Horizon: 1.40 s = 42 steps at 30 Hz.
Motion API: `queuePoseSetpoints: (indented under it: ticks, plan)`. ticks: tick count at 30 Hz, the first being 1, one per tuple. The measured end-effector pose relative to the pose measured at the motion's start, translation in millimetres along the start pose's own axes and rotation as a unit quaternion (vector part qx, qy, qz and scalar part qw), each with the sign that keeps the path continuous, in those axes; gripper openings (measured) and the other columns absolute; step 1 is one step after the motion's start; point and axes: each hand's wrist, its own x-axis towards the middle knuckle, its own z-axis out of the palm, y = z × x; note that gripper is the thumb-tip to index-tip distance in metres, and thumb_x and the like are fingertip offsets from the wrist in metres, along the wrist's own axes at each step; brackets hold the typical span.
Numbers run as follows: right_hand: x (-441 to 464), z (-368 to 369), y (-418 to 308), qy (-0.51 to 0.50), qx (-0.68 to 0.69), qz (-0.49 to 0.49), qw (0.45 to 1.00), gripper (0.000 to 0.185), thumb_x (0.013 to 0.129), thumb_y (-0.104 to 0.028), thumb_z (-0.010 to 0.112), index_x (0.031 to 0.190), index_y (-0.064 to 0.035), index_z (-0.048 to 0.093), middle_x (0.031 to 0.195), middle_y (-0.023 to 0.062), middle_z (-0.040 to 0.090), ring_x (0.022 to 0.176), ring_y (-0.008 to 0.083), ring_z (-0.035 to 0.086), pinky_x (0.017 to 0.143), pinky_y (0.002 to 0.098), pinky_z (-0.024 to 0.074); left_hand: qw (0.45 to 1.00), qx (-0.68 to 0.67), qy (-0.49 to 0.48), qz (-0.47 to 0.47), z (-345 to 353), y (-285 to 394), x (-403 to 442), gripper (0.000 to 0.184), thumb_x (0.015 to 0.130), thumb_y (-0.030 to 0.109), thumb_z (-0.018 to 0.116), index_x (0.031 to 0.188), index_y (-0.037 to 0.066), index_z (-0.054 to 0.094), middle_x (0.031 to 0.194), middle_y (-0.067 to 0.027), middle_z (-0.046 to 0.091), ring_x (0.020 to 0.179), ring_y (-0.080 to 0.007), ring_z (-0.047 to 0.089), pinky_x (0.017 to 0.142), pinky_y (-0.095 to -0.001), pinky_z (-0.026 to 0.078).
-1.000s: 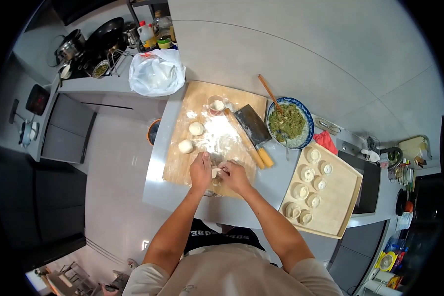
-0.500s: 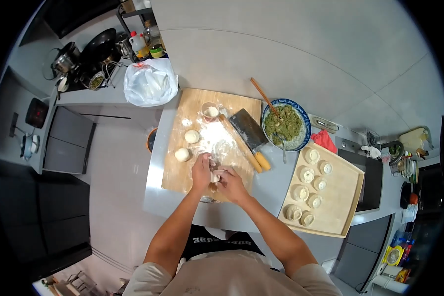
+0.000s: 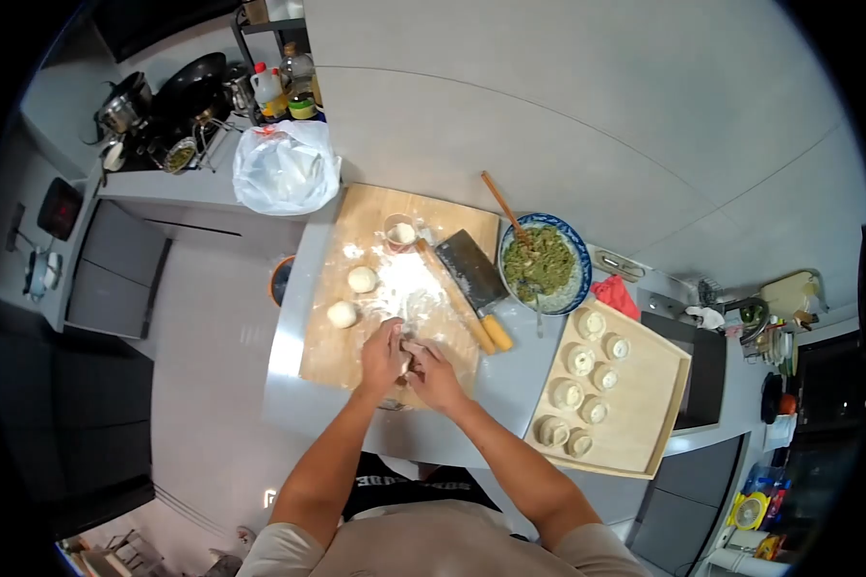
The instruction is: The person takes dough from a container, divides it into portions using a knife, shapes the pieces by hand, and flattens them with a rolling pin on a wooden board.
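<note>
My left hand (image 3: 382,358) and my right hand (image 3: 435,375) meet low on the floured wooden board (image 3: 356,216). Between them, mostly covered by the fingers, is a piece of dough (image 3: 406,363); its shape is hard to make out. Both hands have their fingers curled around it. Two round dough balls (image 3: 362,280) lie on the board up and left of my left hand. A rolling pin (image 3: 455,296) lies slantwise beyond my right hand, alongside a cleaver (image 3: 471,263) with a yellowish handle. Loose flour is spread over the middle of the board.
At the board's top stands a small cup (image 3: 399,232) with flour. A blue-rimmed bowl (image 3: 587,260) of green filling holds chopsticks and a spoon. Several shaped dough pieces (image 3: 568,394) sit on a wooden tray (image 3: 635,423) at right. A white plastic bag (image 3: 287,168) stands upper left.
The view has shifted slightly, so the scene sits lower and further left. My hands have closed in around the dough, which shows less than before.
</note>
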Motion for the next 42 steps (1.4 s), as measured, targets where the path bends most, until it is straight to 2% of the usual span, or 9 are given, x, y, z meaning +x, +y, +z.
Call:
queuePoseSetpoints:
  ticks: [5,11,19,22,25,30,33,37,42]
  plan:
    - [35.3,7.5,18.5,0.025,-0.106,0.009,0.994,0.036,0.087,-0.002,0.071,0.123,-0.0036,0.073,0.094,0.0202,0.071,0.083,0.0342,0.072,0.078,0.0405,0.0577,0.972,0.123,0.097,0.175,2.9,-6.1,28.7,0.023,0.11,0.014,0.055,0.123,0.003,0.071,0.105,-0.0212,0.073,0.088,-0.0397,0.07,0.082,-0.0446,0.056]
    - [11.2,6.9,14.8,-0.016,-0.212,-0.045,0.976,0.046,0.086,-0.003,0.068,0.133,-0.0037,0.068,0.121,0.0212,0.069,0.099,0.0407,0.071,0.087,0.0436,0.0592,0.963,-0.227,0.077,-0.126,2.0,7.1,9.6,0.03,0.116,0.025,0.05,0.124,0.003,0.069,0.09,-0.0197,0.071,0.079,-0.0328,0.069,0.075,-0.0404,0.054]
    - [44.7,4.7,13.4,-0.044,-0.131,0.057,0.989,0.042,0.088,-0.003,0.073,0.13,-0.0043,0.069,0.123,0.0199,0.067,0.098,0.0387,0.072,0.089,0.0404,0.0593,0.981,0.132,0.044,0.136,2.6,-7.0,26.0,0.024,0.113,0.02,0.053,0.122,0.006,0.07,0.102,-0.0231,0.074,0.09,-0.0465,0.069,0.082,-0.0489,0.055]
    - [46.1,4.3,10.4,-0.023,-0.196,0.028,0.98,0.038,0.088,-0.003,0.074,0.126,-0.0043,0.069,0.116,0.0203,0.069,0.094,0.0375,0.072,0.087,0.0414,0.0589,0.992,-0.102,0.075,-0.025,10.0,-1.8,40.6,0.031,0.117,0.024,0.047,0.123,0.003,0.069,0.086,-0.009,0.068,0.075,-0.0165,0.065,0.069,-0.0342,0.053]
    - [19.5,1.5,8.2,0.019,-0.136,-0.101,0.985,0.04,0.087,-0.003,0.074,0.127,-0.0047,0.068,0.109,0.0206,0.07,0.089,0.0365,0.071,0.085,0.0429,0.0586,0.973,-0.2,0.053,-0.105,4.1,1.7,24.2,0.033,0.118,0.027,0.046,0.122,0.003,0.068,0.082,-0.0033,0.065,0.074,-0.0102,0.063,0.069,-0.0313,0.052]
    - [2.9,8.5,10.1,0.024,0.019,0.043,0.999,0.037,0.086,-0.004,0.074,0.123,-0.0022,0.069,0.1,0.0207,0.069,0.086,0.0376,0.071,0.083,0.0449,0.058,0.996,0.033,0.035,0.069,4.2,-8.6,8.6,0.025,0.114,0.019,0.049,0.122,0.006,0.068,0.093,-0.0247,0.071,0.084,-0.0448,0.069,0.078,-0.0485,0.054]
    - [34.7,15.3,15.0,0.05,-0.105,0.037,0.993,0.031,0.088,-0.002,0.071,0.118,0.0001,0.072,0.096,0.0211,0.069,0.088,0.0395,0.071,0.082,0.0453,0.0576,0.954,0.151,0.156,0.208,15.0,-15.2,39.3,0.024,0.114,0.019,0.05,0.119,0.004,0.068,0.092,-0.0243,0.07,0.083,-0.0442,0.068,0.076,-0.0487,0.053]
    - [48.8,15.5,9.8,0.092,-0.188,0.043,0.977,0.029,0.088,0.0,0.067,0.117,0.0006,0.072,0.1,0.0212,0.07,0.094,0.0426,0.07,0.084,0.045,0.0575,0.985,-0.135,0.097,-0.052,12.9,18.3,40.8,0.03,0.116,0.024,0.047,0.118,0.004,0.069,0.084,-0.0201,0.068,0.074,-0.0323,0.067,0.072,-0.0421,0.054]
    - [11.6,1.8,1.4,0.005,-0.043,-0.05,0.998,0.032,0.088,0.003,0.068,0.12,-0.0004,0.072,0.114,0.019,0.068,0.091,0.0401,0.071,0.087,0.0404,0.0595,0.996,0.014,0.077,0.047,-3.8,-0.4,5.1,0.028,0.116,0.024,0.05,0.117,0.003,0.069,0.084,-0.0144,0.068,0.075,-0.0244,0.066,0.071,-0.0385,0.052]
